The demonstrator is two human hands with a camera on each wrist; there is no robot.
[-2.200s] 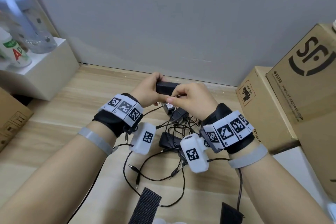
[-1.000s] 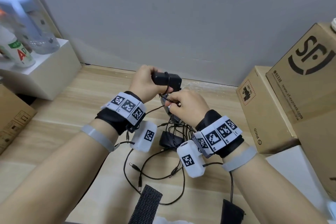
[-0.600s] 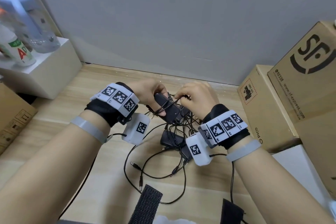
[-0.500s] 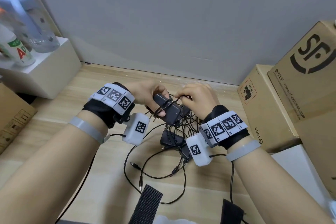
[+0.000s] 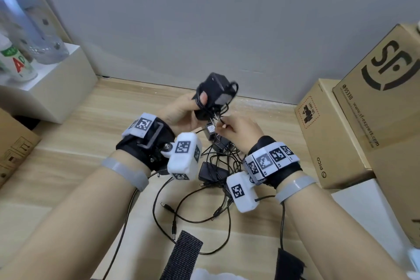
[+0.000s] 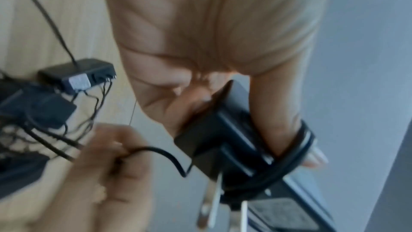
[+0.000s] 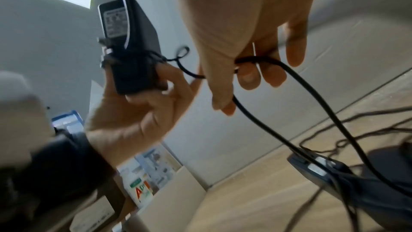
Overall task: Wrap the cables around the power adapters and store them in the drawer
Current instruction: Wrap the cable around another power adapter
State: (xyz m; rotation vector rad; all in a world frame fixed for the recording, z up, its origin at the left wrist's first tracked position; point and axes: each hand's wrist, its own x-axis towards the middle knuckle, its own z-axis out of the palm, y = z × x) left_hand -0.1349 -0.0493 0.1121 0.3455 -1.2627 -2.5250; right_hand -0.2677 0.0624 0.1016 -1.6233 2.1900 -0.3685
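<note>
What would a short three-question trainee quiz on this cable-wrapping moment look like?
1. True or false: the power adapter lies flat on the wooden table.
2. Which hand grips the adapter: (a) the left hand, (b) the right hand?
3. Fill the gap: the right hand pinches the adapter's ____.

Key:
1. False: it is held up off the table, with its cable already looped a few times around it.
2. (a).
3. Cable: in the right wrist view it passes between the fingers and runs down toward the loose adapters on the table.
</note>
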